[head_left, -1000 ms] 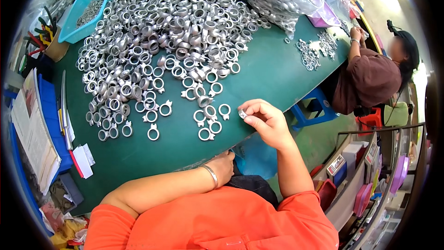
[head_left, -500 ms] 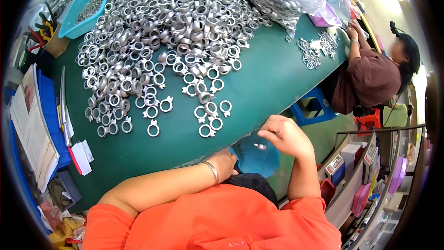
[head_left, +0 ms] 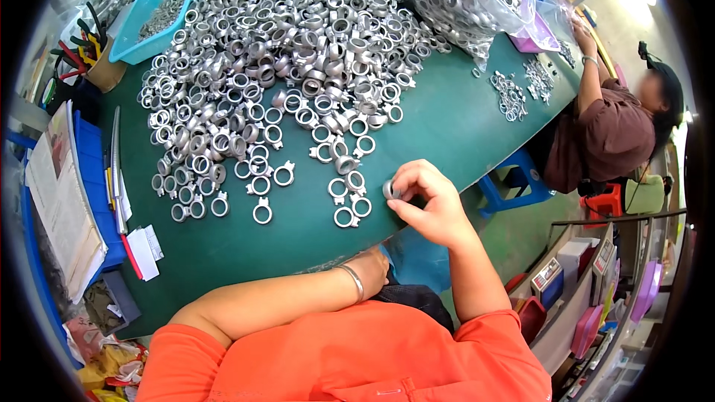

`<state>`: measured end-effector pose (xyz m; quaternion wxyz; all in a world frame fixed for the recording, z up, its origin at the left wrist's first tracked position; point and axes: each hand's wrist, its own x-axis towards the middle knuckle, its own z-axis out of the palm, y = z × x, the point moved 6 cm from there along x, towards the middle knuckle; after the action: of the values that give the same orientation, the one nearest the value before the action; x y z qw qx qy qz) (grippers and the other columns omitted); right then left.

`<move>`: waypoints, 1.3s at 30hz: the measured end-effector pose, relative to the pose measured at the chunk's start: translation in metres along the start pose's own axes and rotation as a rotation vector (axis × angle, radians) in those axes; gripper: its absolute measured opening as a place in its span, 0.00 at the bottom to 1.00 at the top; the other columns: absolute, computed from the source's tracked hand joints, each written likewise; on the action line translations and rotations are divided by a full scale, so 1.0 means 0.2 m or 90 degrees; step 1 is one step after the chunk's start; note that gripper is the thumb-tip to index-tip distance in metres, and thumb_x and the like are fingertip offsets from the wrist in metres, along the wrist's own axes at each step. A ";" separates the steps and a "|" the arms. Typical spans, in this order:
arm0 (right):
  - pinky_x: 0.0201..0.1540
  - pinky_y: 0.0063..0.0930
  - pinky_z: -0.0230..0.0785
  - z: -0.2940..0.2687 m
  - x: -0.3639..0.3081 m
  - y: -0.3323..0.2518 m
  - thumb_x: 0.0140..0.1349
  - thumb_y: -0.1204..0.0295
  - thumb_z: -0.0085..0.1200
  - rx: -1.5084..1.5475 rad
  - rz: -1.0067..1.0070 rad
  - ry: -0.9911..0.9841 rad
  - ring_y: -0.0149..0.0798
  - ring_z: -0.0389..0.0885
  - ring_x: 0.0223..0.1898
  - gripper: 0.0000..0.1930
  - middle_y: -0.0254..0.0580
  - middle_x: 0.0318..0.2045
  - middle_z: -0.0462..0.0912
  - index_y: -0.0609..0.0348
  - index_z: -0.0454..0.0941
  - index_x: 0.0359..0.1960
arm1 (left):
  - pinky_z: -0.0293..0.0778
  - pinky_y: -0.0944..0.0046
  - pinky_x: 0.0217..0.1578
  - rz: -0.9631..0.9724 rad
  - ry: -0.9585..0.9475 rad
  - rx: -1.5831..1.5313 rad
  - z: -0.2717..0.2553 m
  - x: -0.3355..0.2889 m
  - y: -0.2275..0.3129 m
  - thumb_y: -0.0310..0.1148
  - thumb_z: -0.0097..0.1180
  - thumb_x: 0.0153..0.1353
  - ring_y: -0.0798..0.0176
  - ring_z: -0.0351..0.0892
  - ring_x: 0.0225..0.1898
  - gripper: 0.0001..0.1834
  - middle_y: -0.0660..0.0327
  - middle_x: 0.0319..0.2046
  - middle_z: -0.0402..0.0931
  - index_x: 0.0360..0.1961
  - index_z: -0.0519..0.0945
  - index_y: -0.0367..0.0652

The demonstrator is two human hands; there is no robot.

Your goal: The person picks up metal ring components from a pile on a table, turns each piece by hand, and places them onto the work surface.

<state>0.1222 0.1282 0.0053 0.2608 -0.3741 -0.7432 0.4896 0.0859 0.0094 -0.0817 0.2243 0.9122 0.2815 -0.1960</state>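
Observation:
Between the thumb and fingers of my right hand (head_left: 432,205) is a grey metal ring (head_left: 389,190), held just above the green tabletop (head_left: 313,249). To its left lie several loose metal rings with small lugs (head_left: 344,217), spread out from a big heap of such rings (head_left: 290,45). My left hand (head_left: 370,269), with a bracelet at the wrist, rests low at the table's near edge. Its fingers are hidden there beside a translucent blue bag or bin (head_left: 418,257) below the edge.
At the far left stands a turquoise tray (head_left: 145,43) of small metal parts near a tool holder (head_left: 100,67). A clear bag of rings (head_left: 458,4) sits at the back. Smaller rings (head_left: 509,97) lie near a seated co-worker (head_left: 603,130). A blue stool (head_left: 518,182) stands right.
My right hand has moved from above the blue bag or bin to the tabletop and now pinches a ring. A small metal piece seen over the blue bag or bin no longer shows.

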 end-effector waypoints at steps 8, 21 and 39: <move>0.46 0.31 0.66 -0.01 -0.11 0.05 0.50 0.91 0.44 0.501 -0.018 -0.112 0.40 0.73 0.44 0.15 0.44 0.43 0.69 0.64 0.69 0.40 | 0.53 0.56 0.54 -0.011 0.004 -0.048 0.02 -0.01 -0.02 0.46 0.41 0.60 0.51 0.63 0.50 0.24 0.52 0.39 0.73 0.42 0.74 0.32; 0.38 0.32 0.64 0.20 0.11 -0.13 0.45 0.75 0.59 -0.337 -0.164 0.032 0.45 0.69 0.36 0.08 0.41 0.32 0.71 0.59 0.73 0.27 | 0.52 0.56 0.53 -0.003 0.046 0.016 0.02 0.01 0.01 0.45 0.39 0.60 0.52 0.67 0.45 0.25 0.49 0.37 0.73 0.39 0.74 0.29; 0.32 0.28 0.78 0.13 -0.03 0.13 0.59 0.80 0.42 0.769 0.245 -0.055 0.43 0.81 0.32 0.05 0.53 0.33 0.77 0.67 0.70 0.35 | 0.53 0.56 0.54 0.033 -0.023 0.007 0.03 0.00 0.01 0.45 0.38 0.61 0.55 0.68 0.45 0.23 0.55 0.39 0.73 0.38 0.77 0.36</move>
<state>0.1140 0.1146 -0.0298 0.3026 -0.2677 -0.2652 0.8754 0.0846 0.0047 -0.0860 0.2296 0.9166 0.2527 -0.2082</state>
